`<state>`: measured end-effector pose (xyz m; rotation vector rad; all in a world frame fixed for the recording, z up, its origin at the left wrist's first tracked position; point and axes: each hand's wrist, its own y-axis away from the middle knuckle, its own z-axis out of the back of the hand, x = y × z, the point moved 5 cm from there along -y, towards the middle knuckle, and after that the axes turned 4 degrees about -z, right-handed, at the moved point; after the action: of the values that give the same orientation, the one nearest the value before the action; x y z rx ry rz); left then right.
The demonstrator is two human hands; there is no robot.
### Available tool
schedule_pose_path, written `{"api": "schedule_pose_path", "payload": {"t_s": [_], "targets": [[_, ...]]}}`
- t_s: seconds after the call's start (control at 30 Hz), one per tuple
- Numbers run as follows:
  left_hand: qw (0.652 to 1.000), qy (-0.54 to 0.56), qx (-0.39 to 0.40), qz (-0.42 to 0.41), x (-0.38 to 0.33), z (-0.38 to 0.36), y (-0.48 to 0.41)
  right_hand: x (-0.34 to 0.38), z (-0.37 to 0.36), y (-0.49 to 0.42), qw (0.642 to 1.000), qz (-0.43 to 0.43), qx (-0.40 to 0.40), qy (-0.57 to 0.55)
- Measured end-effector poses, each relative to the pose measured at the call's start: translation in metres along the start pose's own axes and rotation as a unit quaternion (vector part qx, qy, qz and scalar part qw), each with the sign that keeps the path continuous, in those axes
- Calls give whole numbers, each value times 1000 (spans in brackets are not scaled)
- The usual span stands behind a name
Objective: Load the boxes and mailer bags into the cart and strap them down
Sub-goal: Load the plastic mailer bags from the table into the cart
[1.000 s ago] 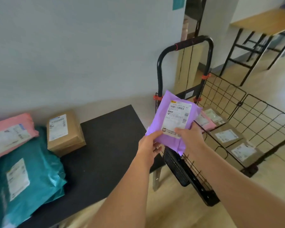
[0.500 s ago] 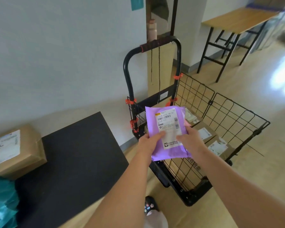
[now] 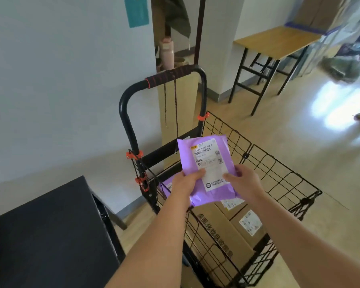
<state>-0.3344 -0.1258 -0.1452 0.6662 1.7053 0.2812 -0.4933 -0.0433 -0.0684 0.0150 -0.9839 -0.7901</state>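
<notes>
A: Left hand [image 3: 185,181] and right hand [image 3: 244,181] are both gripping the purple plastic mailer bag [image 3: 208,163] by its near edge, label up, over the black wire-mesh cart [image 3: 203,92].

B: Best placement?

A: Probably laying it flat on the brown cardboard boxes [image 3: 220,229], beside the second purple mailer [image 3: 166,185], keeping the load low for strapping.

B: Anything interfering?

A: Dark cords [image 3: 176,113] are dangling from the handle near the bag's top and may snag. A black tabletop [image 3: 46,235] is sitting to the left.
</notes>
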Motion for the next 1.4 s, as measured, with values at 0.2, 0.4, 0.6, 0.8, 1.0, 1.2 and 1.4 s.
{"api": "schedule_pose_path", "payload": {"t_s": [0.2,0.4,0.6,0.8,1.0,1.2,1.4], "targets": [[1000,-12,-5,16,11,-28,-34,-19,11,-40,1000,-12,12,-19],[997,-46,-37,40,39,-66,-66,-42,6,-95,997,-14,58,42],[982,-130,-118,76,68,-120,-98,-81,21,-172,989,-34,91,108],[957,-204,-173,108,95,-150,-136,-115,27,-237,983,-49,122,130],[934,-251,-215,138,104,-145,-172,-128,1,-288,972,-45,161,163],[936,-231,-232,129,110,-135,-223,-127,-44,-331,971,0,164,175],[936,-247,-207,142,129,-132,-268,-145,-76,-362,945,18,181,273]]}}
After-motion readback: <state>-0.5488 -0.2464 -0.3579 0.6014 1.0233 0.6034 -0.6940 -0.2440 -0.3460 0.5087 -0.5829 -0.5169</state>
